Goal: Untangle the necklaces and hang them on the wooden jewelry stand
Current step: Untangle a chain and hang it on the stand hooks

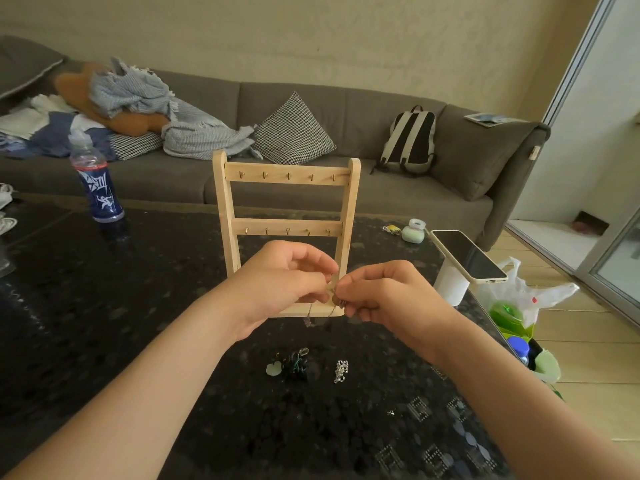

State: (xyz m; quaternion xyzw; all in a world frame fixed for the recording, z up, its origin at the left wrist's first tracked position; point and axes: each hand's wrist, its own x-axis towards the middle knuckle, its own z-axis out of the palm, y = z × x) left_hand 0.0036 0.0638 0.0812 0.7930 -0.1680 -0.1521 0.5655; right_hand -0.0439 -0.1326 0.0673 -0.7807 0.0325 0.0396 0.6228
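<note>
As the left hand [287,282] and right hand [384,296] meet, fingertips [343,287] clamped on a thin metal chain necklace [333,301], before the pale wooden hooked jewelry stand [287,178] — a dark green tangle [294,367] and silver chain [341,371] lie nearer.

The jewelry stand [221,209] is pale, smooth wood with small brassy metal hooks [288,176]. The table [138,306] is dark and glossy (speckled, faintly mirroring the clear plastic bottle [98,188]). A thin necklace [331,311] and a loose chain [341,371] glint like silvery metal. The sofa [381,109] is matt grey cloth, the phone [467,256] screen glossy, and the bag [540,299] thin crinkled plastic.
</note>
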